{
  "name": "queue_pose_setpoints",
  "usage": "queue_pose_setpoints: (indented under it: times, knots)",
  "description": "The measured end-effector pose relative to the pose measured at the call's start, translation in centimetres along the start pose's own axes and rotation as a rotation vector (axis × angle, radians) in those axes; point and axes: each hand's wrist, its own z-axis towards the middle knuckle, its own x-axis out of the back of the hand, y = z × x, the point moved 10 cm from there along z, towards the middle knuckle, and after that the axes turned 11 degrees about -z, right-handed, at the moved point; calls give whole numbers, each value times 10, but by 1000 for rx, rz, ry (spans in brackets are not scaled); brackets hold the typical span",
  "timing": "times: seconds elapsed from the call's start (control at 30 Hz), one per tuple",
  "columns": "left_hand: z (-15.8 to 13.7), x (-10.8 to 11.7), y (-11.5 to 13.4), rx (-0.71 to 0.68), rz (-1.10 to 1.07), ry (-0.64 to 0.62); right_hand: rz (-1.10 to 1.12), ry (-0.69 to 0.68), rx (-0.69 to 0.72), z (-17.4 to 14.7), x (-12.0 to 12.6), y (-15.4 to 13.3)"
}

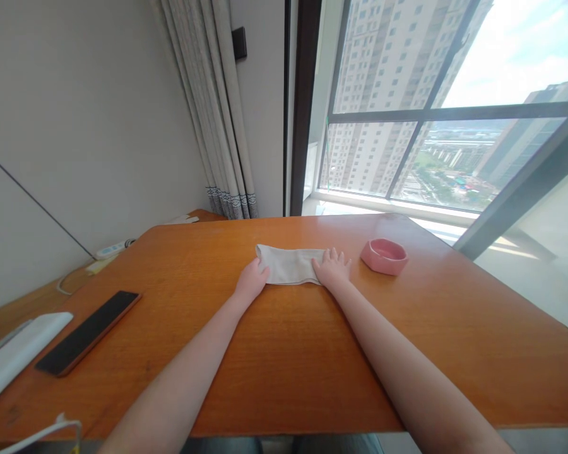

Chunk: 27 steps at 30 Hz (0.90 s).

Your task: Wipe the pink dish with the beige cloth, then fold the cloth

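Observation:
A pale cloth (291, 266), folded into a long strip, lies across the middle of the wooden table (284, 366). At its left end my left hand (252, 281) pinches the edge, thumb on top and the other fingers partly hidden. The cloth's upper left corner stands slightly raised. My right hand (332, 269) rests flat over the right end with its fingers spread, pressing on the fabric. To the right of that hand, apart from it, is a pink angular bowl (384, 256).
On the left lie a dark flat slab (89, 331) and a white device (23, 347). A white cable (52, 430) shows at the near left corner. A power strip (113, 248) sits beyond the left edge. Behind are a curtain (218, 113) and a large window.

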Motion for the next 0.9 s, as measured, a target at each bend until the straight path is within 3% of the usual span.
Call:
queue_pose_setpoints:
  times: [0.07, 0.13, 0.3, 0.37, 0.43, 0.53, 0.67, 0.77, 0.9]
  knots:
    - [3, 9, -18, 124, -434, 142, 36, 48, 40, -1, 7, -5]
    - [7, 23, -36, 205, -662, 292, 106, 108, 137, -4, 15, -16]
    - [10, 76, -57, 185, -751, 650, 192, 126, 541, -22, 23, -61]
    - [6, 88, -58, 162, -754, 743, 171, 134, 566, -27, 22, -66]
    - [2, 89, -48, 78, -732, 752, 144, 152, 477, -28, 21, -63]
    - [-6, 72, -3, -196, -569, 604, 104, 166, 408, -38, 20, -71]
    - [-22, 7, 60, -512, -122, 108, 142, 174, 565, -58, 20, -101]
    - [-33, -30, 68, -567, 127, -189, 193, 157, 551, -53, 20, -99]
    - [-35, -32, 68, -556, 148, -239, 192, 161, 489, -40, 18, -86]
